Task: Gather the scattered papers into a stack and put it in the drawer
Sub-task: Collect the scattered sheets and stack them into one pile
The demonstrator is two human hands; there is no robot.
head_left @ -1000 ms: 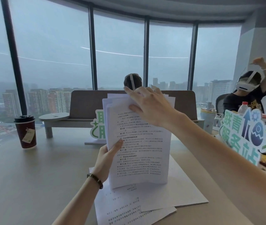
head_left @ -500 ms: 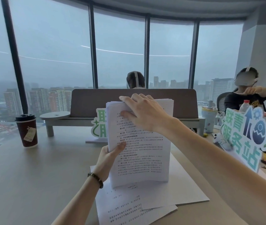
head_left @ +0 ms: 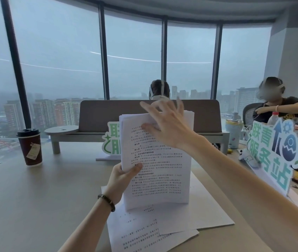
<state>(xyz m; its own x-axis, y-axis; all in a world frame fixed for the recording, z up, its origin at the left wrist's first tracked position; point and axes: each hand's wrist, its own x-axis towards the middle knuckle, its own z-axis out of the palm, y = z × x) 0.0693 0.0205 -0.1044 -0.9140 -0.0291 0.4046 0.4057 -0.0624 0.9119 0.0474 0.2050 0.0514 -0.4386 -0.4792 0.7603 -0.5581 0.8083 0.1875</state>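
desk (head_left: 35,206) open left, sign (head_left: 279,153) crowds right

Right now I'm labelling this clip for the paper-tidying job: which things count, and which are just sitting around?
Part of the job:
- upright paper stack, gripped by left hand
- right hand, open at its top edge
- loose sheets flat on the desk

Just lying about:
- coffee cup
- green sign
- water bottle

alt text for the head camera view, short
A person's left hand holds a stack of printed papers upright on a desk, while the open right hand is at its top edge. More sheets lie flat beneath; a coffee cup stands far left.
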